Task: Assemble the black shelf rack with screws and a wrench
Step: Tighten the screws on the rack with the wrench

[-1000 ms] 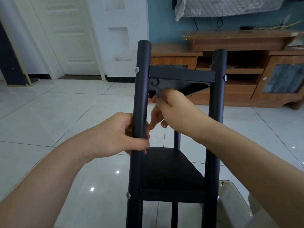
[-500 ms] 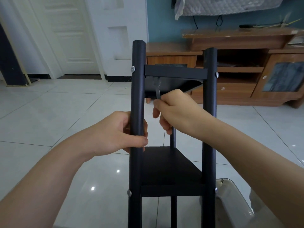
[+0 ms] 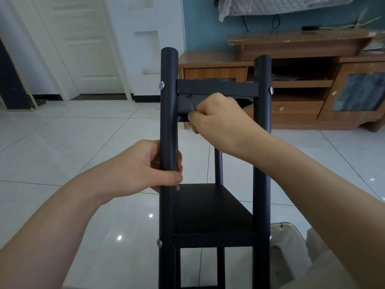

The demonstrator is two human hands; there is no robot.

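Wrench (image 3: 184, 119), lying crosswise under the top shelf (image 3: 216, 87) of the rack (image 3: 208, 207), was pinched by the right hand (image 3: 218, 119) just right of the post (image 3: 168, 101) clasped lower down by the left hand (image 3: 143, 170).

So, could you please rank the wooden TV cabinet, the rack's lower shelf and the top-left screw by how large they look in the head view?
1. wooden TV cabinet, largest though farthest away
2. lower shelf
3. top-left screw, by far the smallest
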